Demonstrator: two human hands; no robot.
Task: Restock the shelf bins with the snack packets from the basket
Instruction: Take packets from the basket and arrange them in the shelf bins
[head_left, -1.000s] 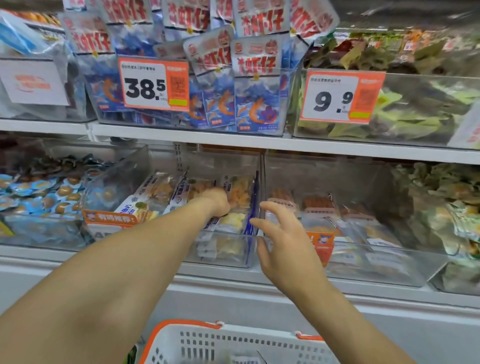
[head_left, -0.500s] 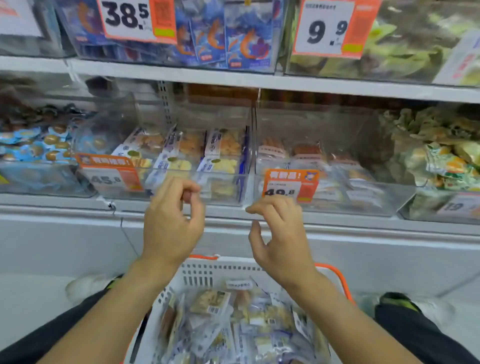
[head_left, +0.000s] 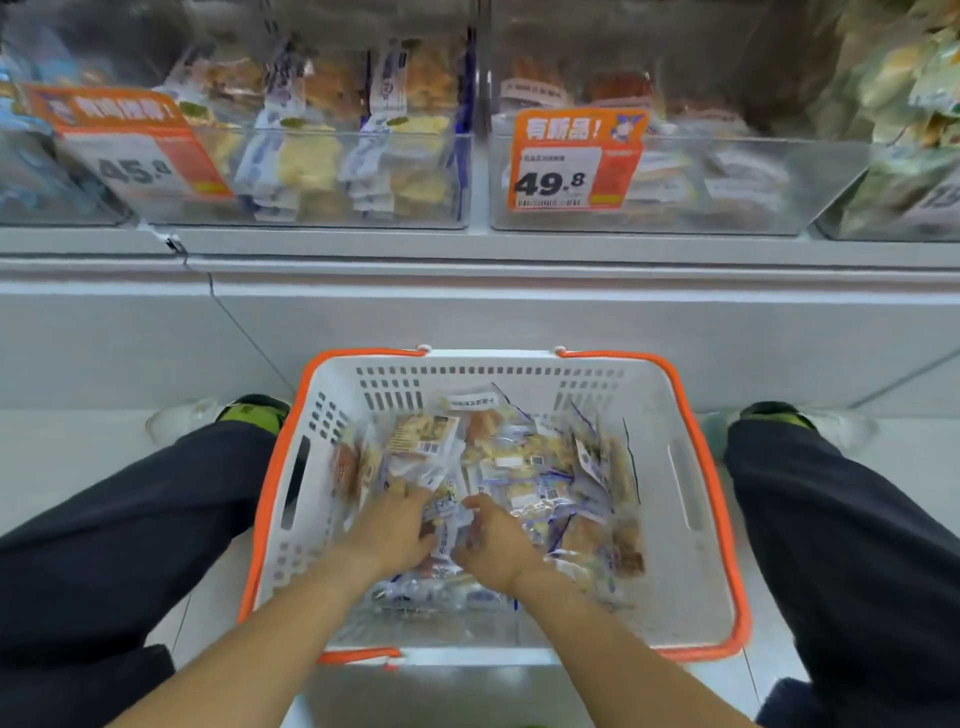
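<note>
A white basket with orange rim (head_left: 696, 519) stands on the floor between my legs, holding a pile of clear snack packets (head_left: 519, 462). Both hands are down in the pile. My left hand (head_left: 395, 530) curls its fingers round packets at the pile's left middle. My right hand (head_left: 498, 545) sits right beside it, fingers curled round a packet (head_left: 448, 530) between the two hands. Above, on the lowest shelf, a clear bin (head_left: 322, 208) tagged 45.8 holds similar packets, and a clear bin (head_left: 779, 182) tagged 49.8 stands to its right.
A grey shelf ledge (head_left: 467, 270) runs across just above the basket. My dark-trousered legs (head_left: 119, 545) and shoes (head_left: 249, 410) flank the basket. More bins (head_left: 909, 156) with other snacks sit at the far left and far right.
My view has dropped from the shelf bins to the basket. Both hands came away from the bins, moved down and went into the packet pile.
</note>
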